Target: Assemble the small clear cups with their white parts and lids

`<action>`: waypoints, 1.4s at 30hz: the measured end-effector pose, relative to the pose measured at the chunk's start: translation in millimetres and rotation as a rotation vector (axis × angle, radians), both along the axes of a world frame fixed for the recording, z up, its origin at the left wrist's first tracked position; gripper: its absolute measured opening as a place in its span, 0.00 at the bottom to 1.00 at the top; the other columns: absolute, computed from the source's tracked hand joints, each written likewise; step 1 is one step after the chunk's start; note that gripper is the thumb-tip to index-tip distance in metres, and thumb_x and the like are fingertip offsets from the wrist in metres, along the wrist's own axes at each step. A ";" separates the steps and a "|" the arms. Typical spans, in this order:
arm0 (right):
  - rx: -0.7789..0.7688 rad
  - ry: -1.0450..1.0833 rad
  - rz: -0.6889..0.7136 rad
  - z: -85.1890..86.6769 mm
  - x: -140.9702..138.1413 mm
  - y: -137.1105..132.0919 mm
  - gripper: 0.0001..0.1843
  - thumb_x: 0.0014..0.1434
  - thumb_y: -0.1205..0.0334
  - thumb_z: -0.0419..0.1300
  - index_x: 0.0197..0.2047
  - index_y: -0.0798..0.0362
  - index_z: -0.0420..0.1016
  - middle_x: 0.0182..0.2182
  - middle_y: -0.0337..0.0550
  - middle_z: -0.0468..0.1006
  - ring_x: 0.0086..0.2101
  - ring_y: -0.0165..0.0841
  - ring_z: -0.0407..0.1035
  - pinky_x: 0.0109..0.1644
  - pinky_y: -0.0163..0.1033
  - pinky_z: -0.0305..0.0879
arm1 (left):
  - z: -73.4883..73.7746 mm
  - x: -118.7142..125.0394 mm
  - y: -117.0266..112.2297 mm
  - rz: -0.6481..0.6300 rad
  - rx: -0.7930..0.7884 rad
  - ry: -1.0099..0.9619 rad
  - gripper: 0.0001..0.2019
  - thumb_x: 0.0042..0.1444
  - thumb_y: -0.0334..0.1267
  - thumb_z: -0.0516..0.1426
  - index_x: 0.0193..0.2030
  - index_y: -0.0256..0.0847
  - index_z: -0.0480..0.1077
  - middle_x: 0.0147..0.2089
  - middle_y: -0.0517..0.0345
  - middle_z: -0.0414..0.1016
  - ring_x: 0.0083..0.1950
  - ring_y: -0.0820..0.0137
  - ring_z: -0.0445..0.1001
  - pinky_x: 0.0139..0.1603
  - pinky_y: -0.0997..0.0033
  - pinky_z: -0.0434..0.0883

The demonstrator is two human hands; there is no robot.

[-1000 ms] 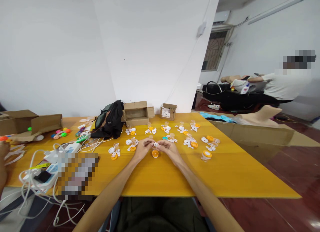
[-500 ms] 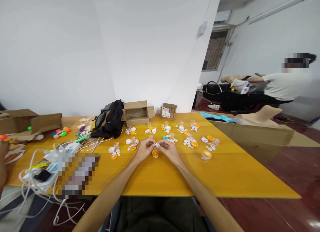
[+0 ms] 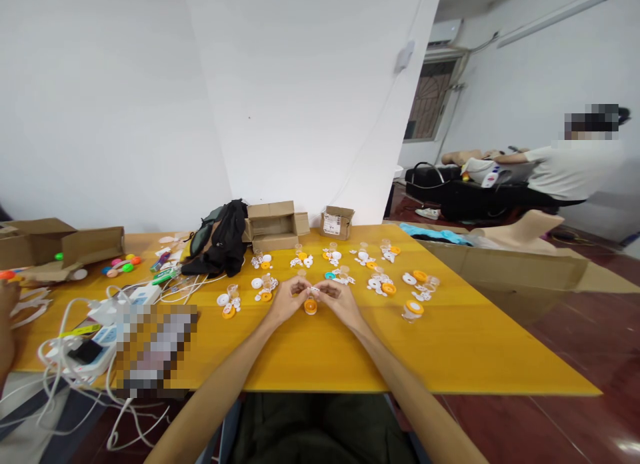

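Observation:
My left hand (image 3: 286, 300) and my right hand (image 3: 341, 301) meet above the middle of the table, fingertips pinched. Between them is a small white piece with dark dots (image 3: 314, 290), touched from both sides. Just below it, an orange-rimmed round cup or cap (image 3: 311, 307) stands on the table. A clear cup (image 3: 301, 274) shows behind my left fingers. Around my hands lie little groups of clear cups, orange rings and white parts, such as the white disc (image 3: 256, 283), the orange ring (image 3: 389, 289) and a teal ring (image 3: 330, 276). Fine detail of the held piece is too small to tell.
A clear cup with an orange lid (image 3: 414, 309) lies at right. At the back are a black bag (image 3: 220, 241), an open carton (image 3: 274, 243) and a small box (image 3: 337, 224). Power strips (image 3: 100, 351) with tangled cables lie left, near another person's hand (image 3: 7, 311).
My hands and the dotted white piece stay in nearly the same place. The person in the right background has shifted the head slightly.

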State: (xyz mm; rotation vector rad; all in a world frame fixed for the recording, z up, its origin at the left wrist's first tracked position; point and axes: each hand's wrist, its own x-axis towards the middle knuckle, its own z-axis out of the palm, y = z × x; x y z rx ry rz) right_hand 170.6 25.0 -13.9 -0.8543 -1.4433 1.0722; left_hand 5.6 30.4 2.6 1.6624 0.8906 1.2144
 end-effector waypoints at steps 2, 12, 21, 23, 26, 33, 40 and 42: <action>0.001 0.000 0.004 -0.2 -0.2 0.2 0.16 0.46 0.46 0.70 0.29 0.50 0.78 0.26 0.39 0.79 0.29 0.35 0.72 0.37 0.41 0.71 | 0.2 0.1 -0.1 -0.006 0.000 -0.008 0.10 0.49 0.42 0.66 0.31 0.38 0.74 0.30 0.57 0.78 0.32 0.70 0.76 0.38 0.73 0.71; 0.097 -0.047 -0.069 -10.3 -1.4 6.5 0.15 0.53 0.47 0.65 0.34 0.50 0.77 0.32 0.42 0.81 0.33 0.37 0.75 0.39 0.41 0.72 | -2.9 0.2 5.2 0.019 -0.035 -0.090 0.14 0.46 0.47 0.68 0.30 0.38 0.74 0.27 0.59 0.76 0.29 0.72 0.73 0.34 0.73 0.70; 0.402 -0.554 -0.131 -20.7 2.9 5.5 0.18 0.58 0.74 0.50 0.37 0.47 0.79 0.36 0.42 0.80 0.38 0.37 0.74 0.44 0.41 0.70 | -1.9 -5.2 12.2 0.183 -0.150 -0.199 0.12 0.39 0.41 0.69 0.28 0.40 0.73 0.28 0.60 0.78 0.32 0.69 0.76 0.41 0.69 0.72; 0.443 -0.621 -0.104 -20.2 3.0 4.1 0.20 0.57 0.77 0.49 0.37 0.48 0.80 0.37 0.43 0.79 0.39 0.37 0.74 0.44 0.41 0.70 | -2.5 -5.7 12.5 0.194 -0.172 -0.201 0.12 0.39 0.39 0.69 0.27 0.40 0.72 0.29 0.60 0.78 0.33 0.69 0.76 0.42 0.68 0.73; 0.480 -0.677 -0.083 -19.5 3.2 3.4 0.19 0.58 0.77 0.51 0.37 0.48 0.80 0.37 0.45 0.79 0.40 0.38 0.73 0.45 0.42 0.70 | -4.2 -6.2 13.2 0.200 -0.178 -0.199 0.10 0.39 0.37 0.69 0.27 0.40 0.72 0.29 0.59 0.79 0.35 0.67 0.78 0.43 0.67 0.74; 0.424 -0.698 -0.108 -21.8 4.0 5.6 0.13 0.58 0.75 0.55 0.34 0.49 0.77 0.35 0.43 0.78 0.38 0.37 0.73 0.44 0.42 0.69 | -8.8 -6.1 15.3 0.153 -0.194 -0.181 0.10 0.39 0.35 0.69 0.27 0.40 0.73 0.31 0.59 0.80 0.37 0.67 0.79 0.45 0.66 0.74; 0.324 -0.595 -0.195 -19.9 2.2 4.9 0.09 0.61 0.66 0.55 0.31 0.48 0.74 0.32 0.42 0.79 0.33 0.37 0.72 0.38 0.40 0.67 | -12.0 -5.3 16.0 0.098 -0.197 -0.141 0.10 0.37 0.36 0.70 0.26 0.39 0.74 0.30 0.59 0.80 0.33 0.69 0.77 0.42 0.69 0.74; 0.297 -0.515 -0.205 -18.4 1.4 5.1 0.09 0.61 0.63 0.54 0.32 0.48 0.74 0.31 0.41 0.79 0.32 0.37 0.72 0.38 0.40 0.67 | -12.8 -5.3 15.8 0.080 -0.188 -0.122 0.10 0.38 0.36 0.70 0.27 0.39 0.74 0.30 0.59 0.80 0.33 0.69 0.77 0.42 0.69 0.73</action>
